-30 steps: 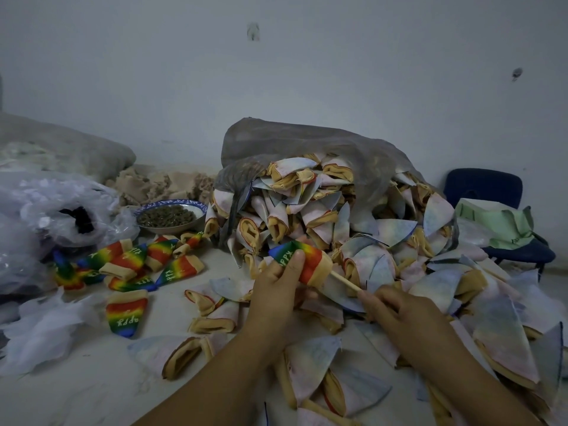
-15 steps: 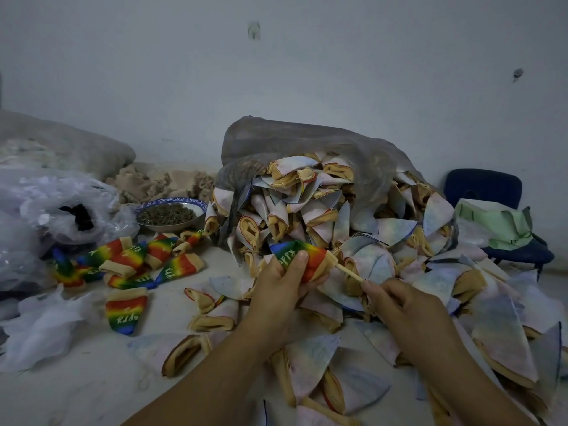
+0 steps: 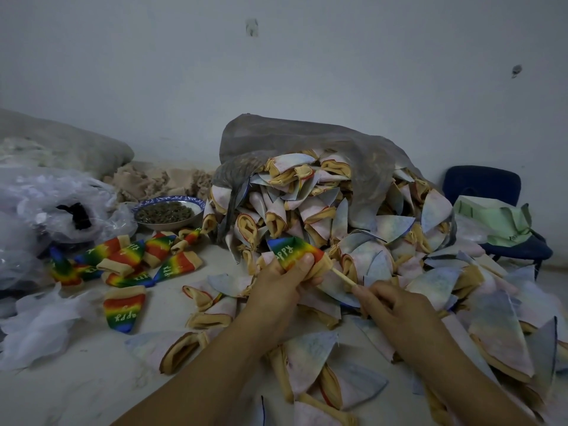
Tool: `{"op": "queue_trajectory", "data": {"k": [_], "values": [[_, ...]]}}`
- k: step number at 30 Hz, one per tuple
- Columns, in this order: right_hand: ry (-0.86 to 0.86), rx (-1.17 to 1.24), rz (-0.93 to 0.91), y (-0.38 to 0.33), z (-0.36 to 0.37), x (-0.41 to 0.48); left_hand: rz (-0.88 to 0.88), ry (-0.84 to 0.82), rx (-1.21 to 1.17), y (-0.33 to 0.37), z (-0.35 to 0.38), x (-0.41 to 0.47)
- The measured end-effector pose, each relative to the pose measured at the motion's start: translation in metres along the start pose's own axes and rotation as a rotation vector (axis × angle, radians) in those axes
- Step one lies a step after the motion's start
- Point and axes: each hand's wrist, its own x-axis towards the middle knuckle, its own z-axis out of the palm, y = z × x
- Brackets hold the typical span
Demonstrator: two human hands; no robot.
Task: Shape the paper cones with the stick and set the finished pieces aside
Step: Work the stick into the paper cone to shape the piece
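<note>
The rainbow cone (image 3: 293,252) is up off the surface, pinched in the left hand (image 3: 282,290), with the thumb (image 3: 302,262) pressed on its coloured face and the other fingers wrapped underneath. Its pointed blue tip angles up and away from the grip; its tan open mouth faces the other hand. That makes sense: the mouth is turned so the stick (image 3: 342,276) can go straight in. The right hand (image 3: 396,305) is closed around the stick's near end, just beside the left hand, and the pale shaft runs from that fist up into the cone's mouth. I'd judge the shaping push is under way, pressing the point out from inside.

How deep the stick reaches can't be told; the cone hides its far end, and the fist hides its butt.

Well out to the left of the grip lies the finished rainbow pile (image 3: 129,259), bright side out, set apart so done pieces don't mix with the rest. Behind and to the right of both hands spills the heap of pale unshaped cones (image 3: 338,216) from a grey plastic bag (image 3: 307,139), close enough to grab the next one. A dish of dark bits (image 3: 169,212) sits beyond the finished pile; its contents are too small to name.
</note>
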Motion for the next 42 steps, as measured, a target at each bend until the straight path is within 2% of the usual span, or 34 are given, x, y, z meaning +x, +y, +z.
{"op": "queue_trajectory", "data": {"k": [4, 8, 11, 16, 20, 27, 30, 33, 39, 42], "values": [[0.042, -0.132, -0.106, 0.001, 0.002, -0.001, 0.002, 0.103, 0.236, -0.003, -0.005, 0.001], [0.038, -0.262, -0.149, 0.000, 0.002, -0.002, 0.068, 0.124, 0.536, -0.009, -0.006, -0.002], [0.147, -0.345, -0.269, -0.002, 0.005, -0.004, 0.116, 0.158, 0.631, -0.009, 0.001, -0.007], [0.225, -0.376, -0.296, -0.005, 0.010, -0.005, 0.135, 0.165, 0.522, -0.002, 0.008, -0.011], [0.186, -0.274, -0.172, -0.006, 0.008, -0.006, 0.113, 0.144, 0.470, -0.005, 0.011, -0.011], [0.114, -0.078, -0.021, -0.010, 0.012, -0.006, 0.081, -0.014, 0.360, -0.006, 0.015, -0.012], [0.161, -0.066, -0.019, -0.010, 0.011, -0.007, 0.038, -0.123, 0.367, -0.006, 0.011, -0.011], [0.253, -0.118, -0.096, -0.011, 0.008, -0.007, 0.033, -0.197, 0.398, -0.004, 0.009, -0.012], [0.282, -0.269, -0.174, -0.009, 0.003, -0.005, 0.020, -0.116, 0.467, -0.009, 0.001, -0.010], [0.277, -0.300, -0.153, -0.006, 0.000, -0.004, 0.027, -0.094, 0.382, -0.006, 0.000, -0.009]]}}
